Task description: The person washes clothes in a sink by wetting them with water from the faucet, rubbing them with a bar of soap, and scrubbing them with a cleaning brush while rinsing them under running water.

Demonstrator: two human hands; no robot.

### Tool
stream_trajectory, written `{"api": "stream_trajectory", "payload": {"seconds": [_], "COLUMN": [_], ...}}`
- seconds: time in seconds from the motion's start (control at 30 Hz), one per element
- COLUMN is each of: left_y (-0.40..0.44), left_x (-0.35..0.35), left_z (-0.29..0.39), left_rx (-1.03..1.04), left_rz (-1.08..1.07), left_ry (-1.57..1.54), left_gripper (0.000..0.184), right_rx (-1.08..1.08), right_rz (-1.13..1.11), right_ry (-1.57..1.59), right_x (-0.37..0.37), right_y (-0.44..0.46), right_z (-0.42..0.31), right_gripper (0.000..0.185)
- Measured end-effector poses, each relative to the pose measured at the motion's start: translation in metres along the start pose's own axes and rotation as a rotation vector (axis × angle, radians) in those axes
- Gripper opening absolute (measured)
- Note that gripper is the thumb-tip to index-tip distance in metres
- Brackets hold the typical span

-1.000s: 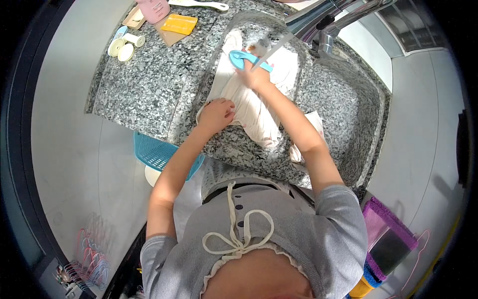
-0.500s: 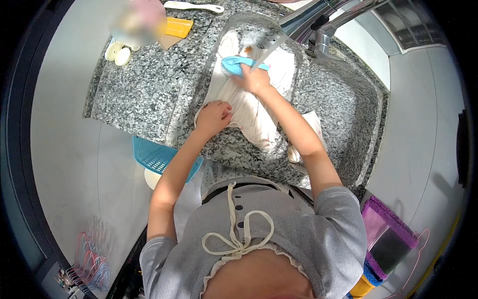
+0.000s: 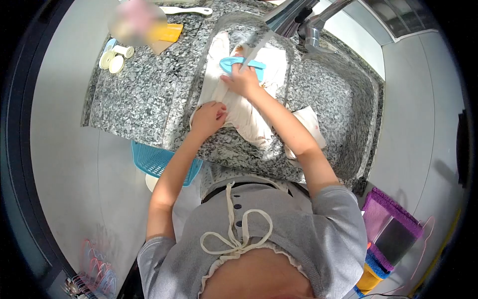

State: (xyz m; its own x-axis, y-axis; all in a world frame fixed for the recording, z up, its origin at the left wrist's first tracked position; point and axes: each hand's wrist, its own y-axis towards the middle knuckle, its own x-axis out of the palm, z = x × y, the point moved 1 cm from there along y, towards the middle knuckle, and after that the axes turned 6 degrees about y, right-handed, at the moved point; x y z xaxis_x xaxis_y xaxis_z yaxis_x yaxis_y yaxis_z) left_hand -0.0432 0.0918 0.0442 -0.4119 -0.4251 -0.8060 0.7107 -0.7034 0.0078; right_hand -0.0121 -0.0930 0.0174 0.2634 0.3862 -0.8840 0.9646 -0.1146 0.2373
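Observation:
A wet white garment (image 3: 239, 114) with faint marks lies spread over the granite slab beside the basin. My right hand (image 3: 244, 82) grips a light-blue scrubbing brush (image 3: 228, 63) by its handle, pressed on the upper part of the garment. Water streams from the faucet (image 3: 289, 19) onto the brush and that hand. Lower left, my left hand (image 3: 209, 118) rests on the garment's edge with curled fingers, holding the fabric down. A second white cloth (image 3: 309, 127) lies on the basin's edge, partly behind my right forearm.
Right of the slab is a deep granite basin (image 3: 343, 109). On the counter's far left are cream-coloured lids (image 3: 116, 64), a yellow packet (image 3: 170, 33) and a white-handled tool (image 3: 189, 10). Below the counter hangs or stands a blue plastic basket (image 3: 154, 158). Clothes hangers (image 3: 97, 264) are at lower left.
The brush has turned a little in my right hand and its handle shows more. My left hand keeps its place on the garment. The whole view has shifted slightly.

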Motion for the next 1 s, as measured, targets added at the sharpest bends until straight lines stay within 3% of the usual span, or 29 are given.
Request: {"api": "stream_trajectory", "payload": {"seconds": [0.03,0.13,0.23,0.33,0.47,0.5,0.6,0.63,0.73,0.77,0.87,0.9,1.0], "left_y": [0.000,-0.002,-0.002,-0.002,-0.002,-0.002,-0.001,-0.002,-0.002,-0.002,-0.002,-0.002,-0.003], "left_x": [0.001,-0.003,-0.001,-0.001,-0.004,-0.003,-0.002,-0.002,0.000,0.000,-0.003,-0.005,-0.004], "left_z": [-0.001,0.002,0.000,0.000,0.000,0.000,0.000,-0.001,-0.002,-0.002,0.001,0.004,0.003], "left_rx": [0.001,0.011,0.011,0.004,-0.013,-0.010,-0.014,-0.019,-0.004,-0.007,-0.024,-0.038,-0.032], "left_rz": [-0.001,0.014,0.020,0.011,0.000,0.006,-0.006,-0.014,0.011,0.009,0.008,0.010,0.022], "left_ry": [0.004,0.014,-0.008,0.007,-0.039,-0.039,-0.049,-0.055,-0.057,-0.049,-0.037,-0.037,-0.036], "left_gripper": [0.015,0.015,0.014,0.013,0.014,0.014,0.015,0.015,0.015,0.016,0.014,0.013,0.011], "right_rx": [-0.030,0.278,0.229,0.070,0.332,0.353,0.170,0.263,0.326,0.230,0.300,0.148,0.039], "right_rz": [-0.023,-0.470,-0.104,-0.060,-0.081,-0.092,-0.041,-0.028,-0.198,-0.115,-0.085,0.259,0.093], "right_ry": [-0.019,0.249,-0.083,-0.086,-0.026,0.085,-0.093,0.125,0.174,0.015,0.119,-0.017,0.005], "right_x": [0.007,-0.054,-0.030,-0.019,-0.010,-0.036,-0.011,-0.015,-0.045,-0.029,-0.023,-0.014,-0.003], "right_y": [0.003,0.017,-0.001,-0.004,0.006,0.002,-0.008,-0.007,-0.008,-0.013,-0.006,-0.009,-0.014], "right_z": [0.005,0.000,0.007,-0.018,0.016,-0.014,-0.019,-0.002,-0.028,-0.039,-0.009,0.000,-0.009], "right_gripper": [0.068,0.080,0.086,0.086,0.071,0.067,0.064,0.062,0.058,0.058,0.063,0.067,0.068]}}
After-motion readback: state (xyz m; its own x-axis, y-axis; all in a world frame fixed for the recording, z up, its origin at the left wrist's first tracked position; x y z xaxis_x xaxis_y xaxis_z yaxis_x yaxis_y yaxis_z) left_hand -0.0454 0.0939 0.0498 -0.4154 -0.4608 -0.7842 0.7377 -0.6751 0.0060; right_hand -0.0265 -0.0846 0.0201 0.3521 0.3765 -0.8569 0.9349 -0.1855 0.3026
